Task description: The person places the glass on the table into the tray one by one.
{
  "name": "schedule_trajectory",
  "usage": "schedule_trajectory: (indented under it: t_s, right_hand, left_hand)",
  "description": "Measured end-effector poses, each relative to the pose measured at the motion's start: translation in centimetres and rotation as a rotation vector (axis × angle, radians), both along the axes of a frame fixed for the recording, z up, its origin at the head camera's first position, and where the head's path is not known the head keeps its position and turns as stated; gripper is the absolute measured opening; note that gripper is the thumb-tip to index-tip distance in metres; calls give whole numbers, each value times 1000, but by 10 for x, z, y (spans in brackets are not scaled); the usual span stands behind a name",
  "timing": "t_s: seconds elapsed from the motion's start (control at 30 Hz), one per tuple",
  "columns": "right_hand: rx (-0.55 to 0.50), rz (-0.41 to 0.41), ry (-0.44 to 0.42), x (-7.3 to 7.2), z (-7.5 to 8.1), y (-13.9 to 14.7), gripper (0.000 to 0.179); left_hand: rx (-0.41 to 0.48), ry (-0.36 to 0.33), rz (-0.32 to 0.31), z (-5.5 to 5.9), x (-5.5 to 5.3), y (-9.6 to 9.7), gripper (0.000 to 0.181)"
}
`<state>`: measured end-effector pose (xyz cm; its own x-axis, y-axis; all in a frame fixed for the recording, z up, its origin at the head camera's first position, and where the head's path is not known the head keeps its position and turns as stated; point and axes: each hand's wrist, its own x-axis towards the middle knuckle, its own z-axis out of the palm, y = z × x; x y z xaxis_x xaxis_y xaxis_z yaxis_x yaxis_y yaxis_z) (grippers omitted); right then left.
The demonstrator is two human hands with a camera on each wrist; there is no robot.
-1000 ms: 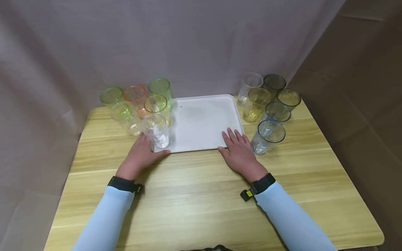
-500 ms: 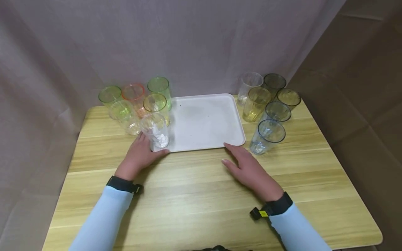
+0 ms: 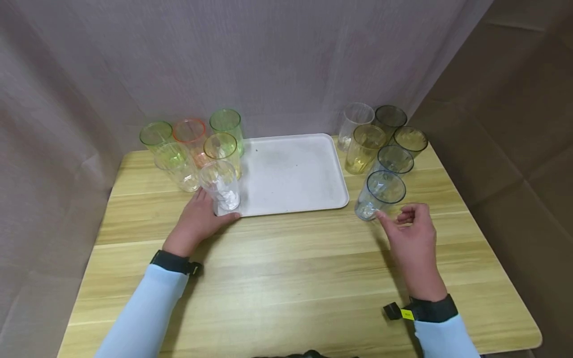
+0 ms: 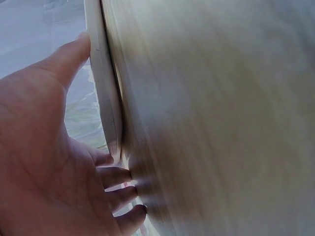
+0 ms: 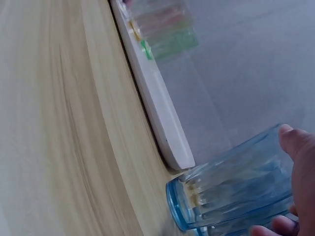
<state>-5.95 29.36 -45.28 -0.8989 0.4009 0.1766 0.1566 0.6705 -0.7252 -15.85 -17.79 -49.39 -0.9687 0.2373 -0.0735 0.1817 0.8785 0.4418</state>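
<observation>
My left hand [image 3: 197, 221] lies at the near left corner of the white tray [image 3: 291, 174], its thumb straight along the front edge. In the left wrist view the other fingers reach past the tray corner. Right beside this hand stands a clear glass [image 3: 221, 186], which appears to be on the tray's corner. My right hand [image 3: 414, 241] is at the near side of a blue-tinted glass [image 3: 380, 196], fingers bent but parted from the thumb. The thumb is by the upper part of that blue glass [image 5: 236, 182] in the right wrist view; contact is unclear.
Left of and overlapping the tray's left side in view stand several glasses, among them an orange-rimmed one [image 3: 190, 136] and a green one [image 3: 226, 124]. On the right are several more, including an amber glass [image 3: 364, 149] and a dark grey glass [image 3: 391, 119]. Grey cloth [image 3: 286, 64] hangs behind the table.
My right hand has left the tray's near right corner and moved right to the nearest blue glass, its flat fingers now bent. The left hand keeps its place at the tray.
</observation>
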Motion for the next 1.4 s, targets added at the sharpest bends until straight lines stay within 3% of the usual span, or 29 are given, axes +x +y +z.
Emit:
schedule_trajectory:
  t_s: [0.17, 0.37, 0.8, 1.07, 1.23, 1.4]
  right_hand:
    - [-183, 43, 96, -23, -13, 2, 92]
    - [-305, 73, 112, -39, -24, -2, 100]
    - [-298, 90, 143, -42, -25, -6, 89]
    - [-275, 135, 216, -41, -10, -18, 87]
    - [-270, 217, 212, -53, -1, -36, 89]
    - [-261, 309, 155, -71, 4, -59, 88]
  left_hand:
    - [0, -4, 7, 2, 1, -2, 126]
    - [20, 2, 14, 0, 1, -1, 127]
    - [11, 17, 11, 0, -2, -1, 126]
    - [4, 5, 14, 1, -2, -2, 126]
    - [3, -2, 18, 1, -2, -3, 126]
    - [2, 1, 15, -1, -2, -2, 125]
